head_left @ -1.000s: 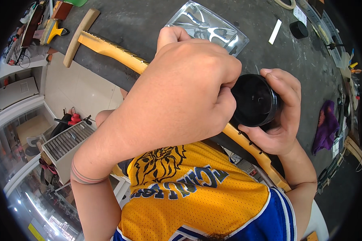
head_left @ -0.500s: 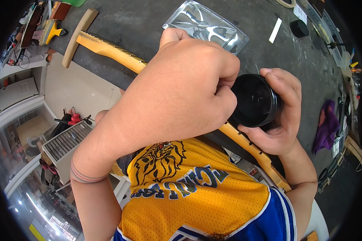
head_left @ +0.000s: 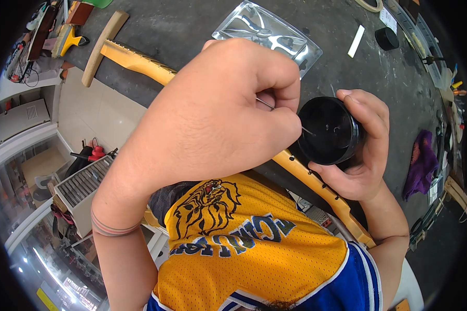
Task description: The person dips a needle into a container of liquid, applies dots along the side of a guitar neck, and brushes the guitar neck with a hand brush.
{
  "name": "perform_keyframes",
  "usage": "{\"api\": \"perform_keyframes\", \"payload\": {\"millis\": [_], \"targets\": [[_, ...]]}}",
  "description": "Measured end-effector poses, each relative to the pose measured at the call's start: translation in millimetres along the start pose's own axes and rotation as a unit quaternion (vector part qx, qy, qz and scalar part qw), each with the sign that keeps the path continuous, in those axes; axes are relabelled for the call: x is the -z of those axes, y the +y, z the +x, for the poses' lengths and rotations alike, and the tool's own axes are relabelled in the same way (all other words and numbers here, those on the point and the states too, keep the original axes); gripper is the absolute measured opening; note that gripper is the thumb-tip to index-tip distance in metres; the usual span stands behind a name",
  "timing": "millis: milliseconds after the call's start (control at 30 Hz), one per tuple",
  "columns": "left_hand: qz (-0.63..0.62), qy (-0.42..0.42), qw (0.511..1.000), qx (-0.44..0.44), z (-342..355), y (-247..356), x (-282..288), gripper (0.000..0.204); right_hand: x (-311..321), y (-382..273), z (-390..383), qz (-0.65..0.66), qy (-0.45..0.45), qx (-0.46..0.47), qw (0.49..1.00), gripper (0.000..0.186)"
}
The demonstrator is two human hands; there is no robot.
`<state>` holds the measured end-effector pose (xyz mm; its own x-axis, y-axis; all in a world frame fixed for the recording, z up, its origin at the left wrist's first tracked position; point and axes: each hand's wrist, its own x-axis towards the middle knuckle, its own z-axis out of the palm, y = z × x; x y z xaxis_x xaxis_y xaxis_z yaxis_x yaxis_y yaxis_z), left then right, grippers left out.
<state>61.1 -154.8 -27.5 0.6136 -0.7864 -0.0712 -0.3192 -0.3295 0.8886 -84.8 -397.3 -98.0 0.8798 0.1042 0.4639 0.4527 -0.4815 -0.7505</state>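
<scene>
In the head view, the left hand (head_left: 233,101) is closed around 1 thin metal rod (head_left: 265,103), pinched at the thumb; its tip shows against the dark inside of the black jar (head_left: 324,136). That jar sits just to the right of the left hand, gripped by the curled thumb and fingers of the right hand (head_left: 371,137).

As far as can be judged, the jar is open and in hand and the rod is at its mouth, so this step looks under way rather than finished: neither has been set down. Whether the tip touches the bottom, or anything has been taken out, I cannot tell.

Counted: 1 jar, 1 rod and 1 fretted wooden neck (head_left: 140,65) passing beneath the left hand, with 1 curved wooden block (head_left: 96,58) at its far end. Beyond the hands lie 1 clear plastic tray (head_left: 290,46), 1 white strip (head_left: 356,41) and 1 black cap (head_left: 386,39); right of the right hand, 1 purple cloth (head_left: 421,163). The marks inside the jar are too small to count surely.
</scene>
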Motion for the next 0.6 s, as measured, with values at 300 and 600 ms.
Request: {"api": "perform_keyframes", "payload": {"millis": [300, 600], "targets": [[-0.076, 0.081, 0.994, 0.0, -44, -3, 32, 0.012, 4, 4, -1, -0.013, -0.031, 0.004, 0.999, 0.097], [-0.062, 0.194, 0.975, 0.085, -77, -12, 27, 0.01, 2, 2, -3, 0.003, -0.008, -0.016, 1.0, 0.092]]}}
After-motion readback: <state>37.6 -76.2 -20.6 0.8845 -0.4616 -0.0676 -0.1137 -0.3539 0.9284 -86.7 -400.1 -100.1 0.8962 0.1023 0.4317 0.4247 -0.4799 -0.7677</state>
